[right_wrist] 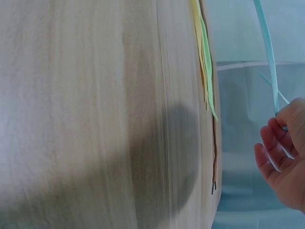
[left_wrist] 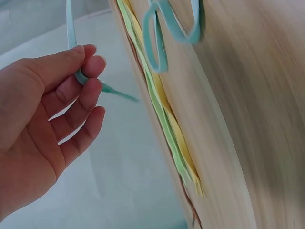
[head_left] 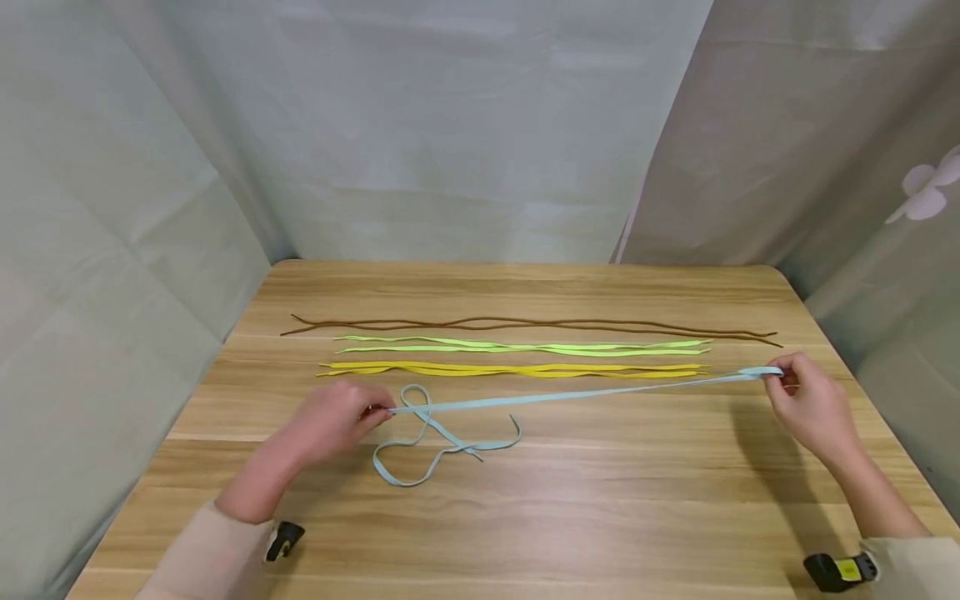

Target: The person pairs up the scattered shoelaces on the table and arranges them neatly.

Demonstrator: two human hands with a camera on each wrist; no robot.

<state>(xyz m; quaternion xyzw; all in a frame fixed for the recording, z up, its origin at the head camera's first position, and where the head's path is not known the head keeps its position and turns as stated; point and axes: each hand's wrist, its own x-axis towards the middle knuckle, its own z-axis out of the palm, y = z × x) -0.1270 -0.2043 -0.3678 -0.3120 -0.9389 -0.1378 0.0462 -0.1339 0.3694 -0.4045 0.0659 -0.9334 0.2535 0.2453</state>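
A light blue shoelace (head_left: 525,399) stretches between my two hands above the table. My left hand (head_left: 347,419) pinches it between thumb and fingertips, and in the left wrist view a short tip (left_wrist: 119,93) sticks out past the fingers. On the right, my right hand (head_left: 813,404) pinches the other end, where the lace doubles back in a small fold. Another stretch of light blue lace (head_left: 412,482) lies in loose loops on the wood by the left hand; whether it is a separate lace I cannot tell.
Beyond the hands, yellow laces (head_left: 517,369), lime green laces (head_left: 525,346) and brown laces (head_left: 525,322) lie side by side in rows across the wooden table (head_left: 600,517). Pale curtains (head_left: 465,125) hang behind and at both sides.
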